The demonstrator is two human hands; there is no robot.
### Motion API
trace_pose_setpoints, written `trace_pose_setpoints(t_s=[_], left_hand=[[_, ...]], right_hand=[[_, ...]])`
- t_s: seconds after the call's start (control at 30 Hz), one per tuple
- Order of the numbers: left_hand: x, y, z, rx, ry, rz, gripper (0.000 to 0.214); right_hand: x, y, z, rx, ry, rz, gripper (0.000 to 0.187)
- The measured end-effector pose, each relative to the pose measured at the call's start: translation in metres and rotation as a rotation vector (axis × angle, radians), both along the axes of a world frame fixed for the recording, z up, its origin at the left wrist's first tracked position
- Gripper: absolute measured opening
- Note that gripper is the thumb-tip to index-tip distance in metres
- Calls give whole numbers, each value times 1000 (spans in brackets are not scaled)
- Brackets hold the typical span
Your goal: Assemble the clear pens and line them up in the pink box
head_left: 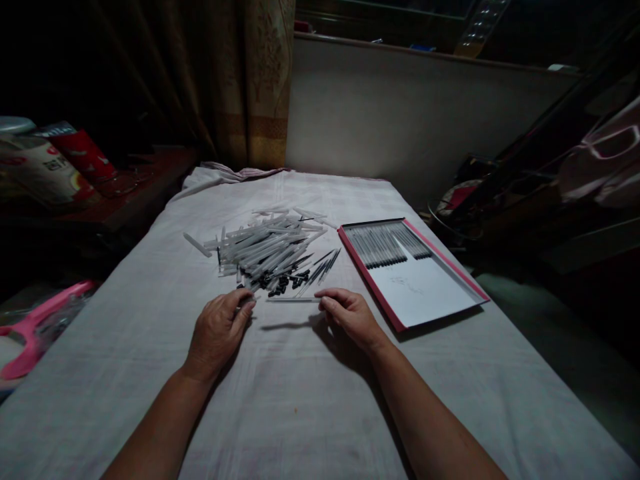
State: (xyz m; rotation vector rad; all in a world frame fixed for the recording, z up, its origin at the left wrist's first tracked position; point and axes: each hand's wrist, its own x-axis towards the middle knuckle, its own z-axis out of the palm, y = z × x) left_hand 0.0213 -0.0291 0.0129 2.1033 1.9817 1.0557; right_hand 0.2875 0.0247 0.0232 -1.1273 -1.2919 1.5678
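My right hand (347,313) pinches one end of a thin, pale pen refill (293,299), which points level to the left just above the cloth. Opposite it, my left hand (220,327) is closed, thumb against forefinger, with a small pale bit showing at the tips; what it holds is mostly hidden. Beyond both hands lies a heap of clear pen barrels (270,247). Small black pen caps (285,283) are scattered at the heap's near edge. Several dark refills (325,267) lie side by side just past my right hand.
To the right, a shallow red-edged box (435,287) holds a row of assembled pens (375,245) at its far end. A white cloth (280,413) covers the table. On the left stand a dark side table (135,193) and a pink plastic item (40,327).
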Motion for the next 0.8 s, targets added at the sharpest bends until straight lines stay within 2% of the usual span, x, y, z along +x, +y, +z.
trace_pose_setpoints(t_s=[0.13,0.33,0.5,0.6,0.8], left_hand=[[8,-2,3,-61,-134,-48,32],[14,-3,5,-50,-175,-88,31],[19,-6,3,-93,-231,-157,32],[24,-9,2,-168,-352,-190,31],[32,-11,0,-342,-663,-119,30]], right_hand=[[-4,-2,0,28,-37,16,36],[-2,-2,-3,55,-86,35,38],[0,-6,-4,9,-113,138,42],[1,-8,-2,35,-137,234,39],[2,-6,0,134,-214,303,36]])
